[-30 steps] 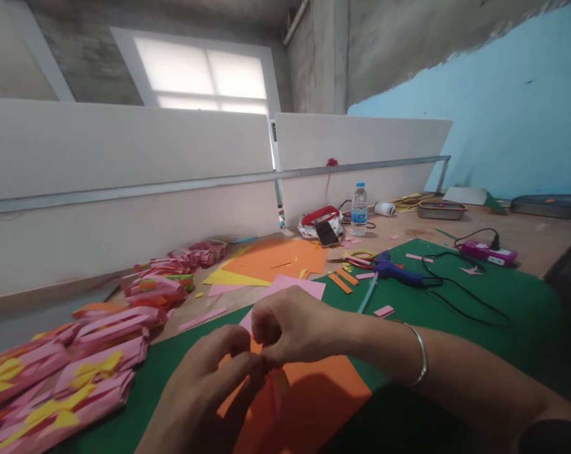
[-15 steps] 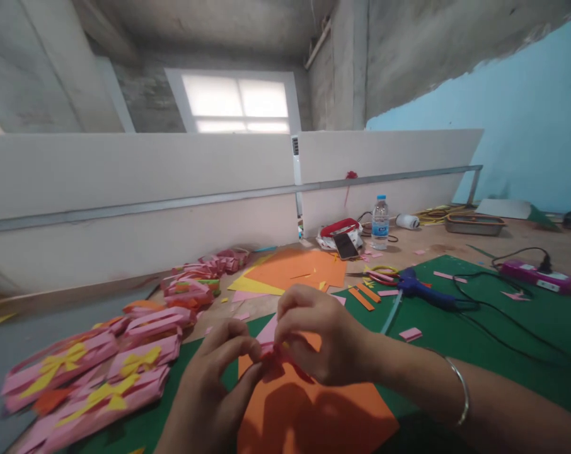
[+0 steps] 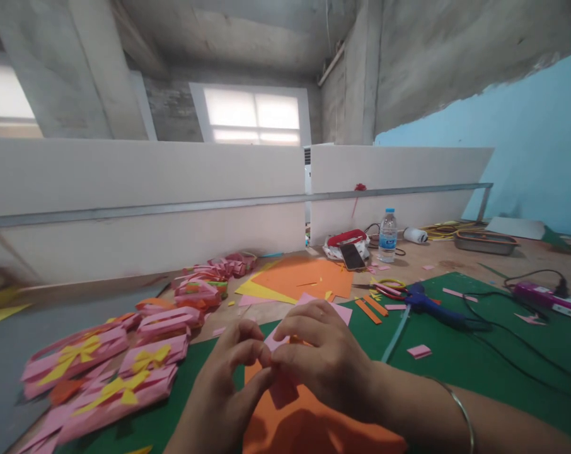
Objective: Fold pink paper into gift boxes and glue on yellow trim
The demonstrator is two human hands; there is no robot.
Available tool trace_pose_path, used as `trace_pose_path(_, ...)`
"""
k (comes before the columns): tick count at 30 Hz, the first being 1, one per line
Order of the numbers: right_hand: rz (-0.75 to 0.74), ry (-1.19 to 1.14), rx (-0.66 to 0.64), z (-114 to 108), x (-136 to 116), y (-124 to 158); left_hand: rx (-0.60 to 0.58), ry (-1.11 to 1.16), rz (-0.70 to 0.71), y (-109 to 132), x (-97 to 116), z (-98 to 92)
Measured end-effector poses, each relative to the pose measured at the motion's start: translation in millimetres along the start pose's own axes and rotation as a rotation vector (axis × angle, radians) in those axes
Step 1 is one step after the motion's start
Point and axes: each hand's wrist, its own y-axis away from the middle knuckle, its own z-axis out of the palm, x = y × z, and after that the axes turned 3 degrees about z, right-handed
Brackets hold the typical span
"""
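Observation:
Both hands meet over an orange paper sheet [image 3: 285,435] on a green cutting mat [image 3: 437,372]. Between them is a small folded piece of pink paper [image 3: 282,389], largely covered by the fingers. My left hand [image 3: 229,384] pinches its left side with thumb and forefinger. My right hand [image 3: 323,347] curls over the same piece, thumb and fingers pressed together close to the left thumb. To the left lie pink folded-paper bags [image 3: 157,321], some bearing yellow paper bows [image 3: 77,356].
A blue hot glue gun [image 3: 427,302] with its cable lies on the right, beside scissors [image 3: 384,287] and orange strips [image 3: 371,310]. Behind stand a water bottle [image 3: 387,236] and a phone [image 3: 352,257]. Far right is a purple power strip [image 3: 550,299]. Orange sheets [image 3: 304,277] lie ahead.
My right hand has turned, its fingers now lying flatter over the pink paper, which shows more below the fingers. The whole view has shifted slightly, with things appearing lower and further right.

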Motion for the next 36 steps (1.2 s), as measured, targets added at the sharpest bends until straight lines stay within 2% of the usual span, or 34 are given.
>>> trace_pose_path(9, -0.017, -0.106, -0.079, 0.5, 2.5, 0.6, -0.035, 0.022, -0.022, -0.5, 0.2, -1.7)
trace_pose_path(13, -0.051, -0.081, -0.171, -1.9, 4.6, 0.8, -0.105, 0.108, -0.093, -2.9, 1.8, -0.6)
trace_pose_path(18, -0.097, -0.015, -0.248, -3.5, 5.6, 1.8, -0.108, 0.215, -0.166, -4.1, 2.6, 2.6)
trace_pose_path(24, -0.134, 0.009, -0.306, 2.1, 8.1, 5.0, -0.1, 0.036, -0.083, -1.2, 3.5, 4.0)
trace_pose_path(29, -0.198, 0.061, -0.342, 0.1, 7.7, 3.2, -0.094, -0.094, 0.048, -0.3, -1.1, 4.5)
trace_pose_path(33, -0.199, 0.099, -0.321, 1.3, 8.3, 2.3, -0.158, -0.108, 0.049, -1.4, -5.3, 3.2)
trace_pose_path(36, -0.185, 0.084, -0.35, 4.8, 9.8, 3.0, -0.141, -0.122, 0.047, -2.4, -1.0, 1.8)
